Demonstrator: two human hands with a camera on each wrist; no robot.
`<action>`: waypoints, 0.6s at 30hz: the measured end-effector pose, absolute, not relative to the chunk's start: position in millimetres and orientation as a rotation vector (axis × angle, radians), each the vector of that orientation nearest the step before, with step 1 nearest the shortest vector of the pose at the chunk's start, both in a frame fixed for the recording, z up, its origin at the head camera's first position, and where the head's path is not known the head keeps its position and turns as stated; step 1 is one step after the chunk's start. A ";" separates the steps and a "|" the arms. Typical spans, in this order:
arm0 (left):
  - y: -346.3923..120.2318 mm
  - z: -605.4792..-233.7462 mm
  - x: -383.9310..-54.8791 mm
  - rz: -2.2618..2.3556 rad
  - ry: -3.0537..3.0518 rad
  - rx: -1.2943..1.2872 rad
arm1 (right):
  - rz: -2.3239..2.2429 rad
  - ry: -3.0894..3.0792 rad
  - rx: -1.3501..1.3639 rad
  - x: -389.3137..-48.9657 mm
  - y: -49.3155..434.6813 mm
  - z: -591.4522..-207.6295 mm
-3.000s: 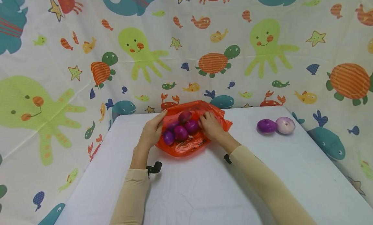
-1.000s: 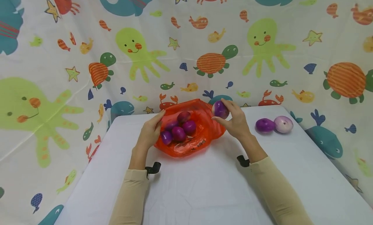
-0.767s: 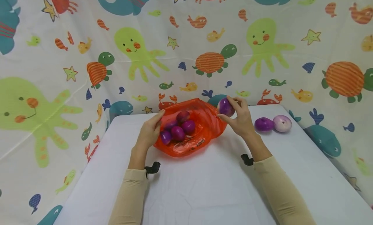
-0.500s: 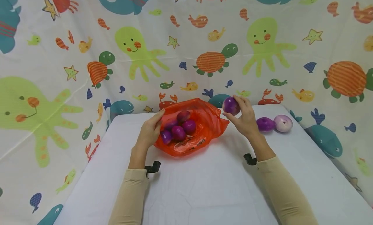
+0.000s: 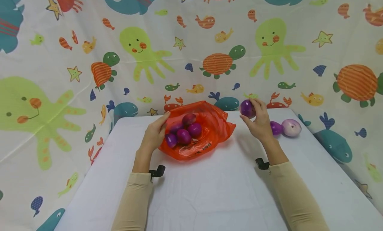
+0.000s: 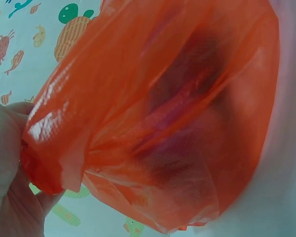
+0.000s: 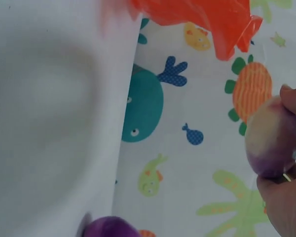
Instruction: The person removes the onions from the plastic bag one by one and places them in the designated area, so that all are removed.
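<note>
My left hand (image 5: 154,133) pinches the left rim of a red plastic bag (image 5: 219,126), whose open mouth faces me. Several purple onions (image 5: 184,136) lie inside it; in the left wrist view they show as dark shapes through the film (image 6: 113,89). To the right of the bag, my right hand (image 5: 260,123) holds one red onion (image 5: 247,109) between thumb and fingers, raised above the table's far edge. The right wrist view shows the pale end of this onion (image 7: 266,133).
Two more onions, a purple one (image 5: 276,128) partly behind my right hand and a paler one (image 5: 291,127), sit side by side at the table's back right. A white cloth covers the table (image 5: 209,191). A sea-animal curtain (image 5: 191,51) hangs close behind.
My right hand was at the bag's right inside; it has come out with an onion and moved right, toward the two onions on the table. My left hand stays on the bag's rim.
</note>
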State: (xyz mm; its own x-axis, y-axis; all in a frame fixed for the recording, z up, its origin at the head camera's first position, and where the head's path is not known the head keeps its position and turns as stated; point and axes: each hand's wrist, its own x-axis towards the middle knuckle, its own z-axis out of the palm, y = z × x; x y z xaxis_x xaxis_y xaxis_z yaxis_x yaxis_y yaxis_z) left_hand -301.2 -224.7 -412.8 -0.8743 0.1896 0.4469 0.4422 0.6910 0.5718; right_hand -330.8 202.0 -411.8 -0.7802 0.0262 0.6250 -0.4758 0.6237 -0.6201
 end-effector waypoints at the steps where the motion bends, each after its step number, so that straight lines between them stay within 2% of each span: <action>1: -225.1 -412.8 -301.1 -0.993 -2.550 -0.494 | 1.094 -2.255 0.340 -331.5 203.6 -412.5; 18: -226.6 -413.8 -302.2 -1.010 -2.539 -0.507 | 0.987 -2.453 0.336 -335.9 237.7 -422.1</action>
